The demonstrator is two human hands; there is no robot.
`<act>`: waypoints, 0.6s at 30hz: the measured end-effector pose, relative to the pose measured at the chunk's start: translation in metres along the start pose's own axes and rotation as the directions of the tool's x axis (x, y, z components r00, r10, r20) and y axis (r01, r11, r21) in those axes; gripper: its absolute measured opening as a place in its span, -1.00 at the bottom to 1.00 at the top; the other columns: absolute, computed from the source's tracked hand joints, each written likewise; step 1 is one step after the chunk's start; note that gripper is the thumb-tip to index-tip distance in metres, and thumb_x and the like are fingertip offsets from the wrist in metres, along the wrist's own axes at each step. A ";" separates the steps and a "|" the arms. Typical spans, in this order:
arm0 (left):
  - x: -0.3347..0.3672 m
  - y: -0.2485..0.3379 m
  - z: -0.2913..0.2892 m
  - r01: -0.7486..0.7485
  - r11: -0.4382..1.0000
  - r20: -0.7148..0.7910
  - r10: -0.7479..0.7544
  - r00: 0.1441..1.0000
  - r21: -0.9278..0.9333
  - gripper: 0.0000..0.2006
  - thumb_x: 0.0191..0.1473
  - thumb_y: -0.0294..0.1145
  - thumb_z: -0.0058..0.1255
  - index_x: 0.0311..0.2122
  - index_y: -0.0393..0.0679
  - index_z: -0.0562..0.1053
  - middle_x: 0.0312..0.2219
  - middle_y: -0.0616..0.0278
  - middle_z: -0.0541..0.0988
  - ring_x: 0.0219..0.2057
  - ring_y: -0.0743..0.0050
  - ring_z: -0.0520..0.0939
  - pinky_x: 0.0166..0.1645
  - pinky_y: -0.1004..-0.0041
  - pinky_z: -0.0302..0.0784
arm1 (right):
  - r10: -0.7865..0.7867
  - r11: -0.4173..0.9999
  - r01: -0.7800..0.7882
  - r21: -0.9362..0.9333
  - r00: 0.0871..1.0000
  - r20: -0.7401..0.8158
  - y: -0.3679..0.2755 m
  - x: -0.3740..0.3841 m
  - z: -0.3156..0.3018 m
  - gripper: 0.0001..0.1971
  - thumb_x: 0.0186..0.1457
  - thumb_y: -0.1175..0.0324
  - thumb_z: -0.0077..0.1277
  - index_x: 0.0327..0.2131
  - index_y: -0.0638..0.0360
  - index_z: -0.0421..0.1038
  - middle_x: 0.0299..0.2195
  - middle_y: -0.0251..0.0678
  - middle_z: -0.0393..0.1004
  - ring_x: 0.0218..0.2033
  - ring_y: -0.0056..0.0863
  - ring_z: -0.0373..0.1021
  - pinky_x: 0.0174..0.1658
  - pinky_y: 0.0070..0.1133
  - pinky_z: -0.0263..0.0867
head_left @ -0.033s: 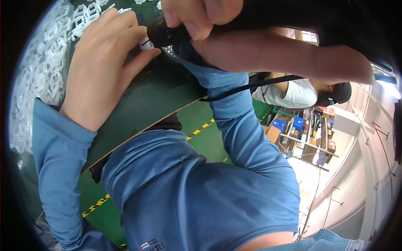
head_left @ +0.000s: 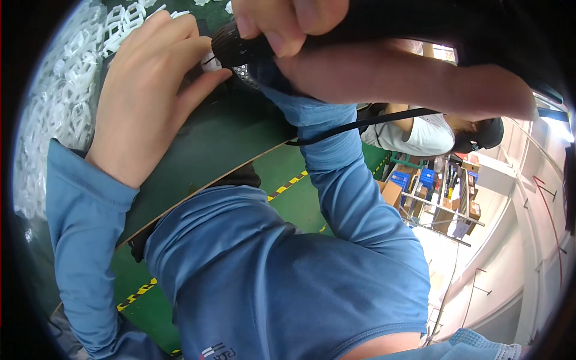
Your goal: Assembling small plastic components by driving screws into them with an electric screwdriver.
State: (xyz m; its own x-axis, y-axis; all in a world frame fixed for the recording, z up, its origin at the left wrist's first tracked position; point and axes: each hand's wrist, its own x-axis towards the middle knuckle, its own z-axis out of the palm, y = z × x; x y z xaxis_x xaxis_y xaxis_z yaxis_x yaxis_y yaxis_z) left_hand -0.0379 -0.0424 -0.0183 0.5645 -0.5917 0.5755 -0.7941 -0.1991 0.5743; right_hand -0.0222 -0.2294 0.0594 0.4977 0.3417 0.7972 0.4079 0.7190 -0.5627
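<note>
My left hand (head_left: 144,99) is closed, thumb and fingers pinching a small white piece (head_left: 211,63) at the far left, above the dark green tabletop (head_left: 210,141). Only a bit of the piece shows between the fingertips. My right hand (head_left: 396,75) looms large and blurred at the top, its fingers wrapped round a black handheld tool (head_left: 231,48). The tool's ribbed round end comes right up to the white piece; whether they touch I cannot tell. Most of its body is dark and hidden by my fingers, so its exact kind is unclear.
White plastic frame-like parts (head_left: 129,21) lie at the far left, beside a clear bag (head_left: 60,120) full of similar parts. A black cable (head_left: 366,122) curves across my right sleeve. A person in a cap (head_left: 420,133) and a shelf with boxes (head_left: 444,198) stand at the right.
</note>
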 end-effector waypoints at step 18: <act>-0.001 0.004 0.005 0.012 1.000 -0.055 -0.011 0.998 0.025 -0.80 -0.13 -0.44 0.30 -0.41 -0.25 0.51 -0.37 0.13 0.50 -0.25 0.04 0.50 -0.13 0.20 0.44 | 0.097 0.994 -0.106 0.040 0.979 0.178 0.018 0.005 -0.002 0.01 -0.11 -0.48 0.16 0.02 0.39 0.23 -0.44 -0.10 0.45 -0.50 -0.36 0.40 -0.34 -0.52 0.40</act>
State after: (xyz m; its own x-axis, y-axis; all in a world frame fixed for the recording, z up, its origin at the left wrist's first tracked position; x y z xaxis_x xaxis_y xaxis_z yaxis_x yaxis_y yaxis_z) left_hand -0.0426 -0.0461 -0.0196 0.5845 -0.5453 0.6008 -0.7927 -0.2260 0.5661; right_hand -0.0106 -0.2161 0.0529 0.3911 0.5120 0.7648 0.3217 0.7025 -0.6348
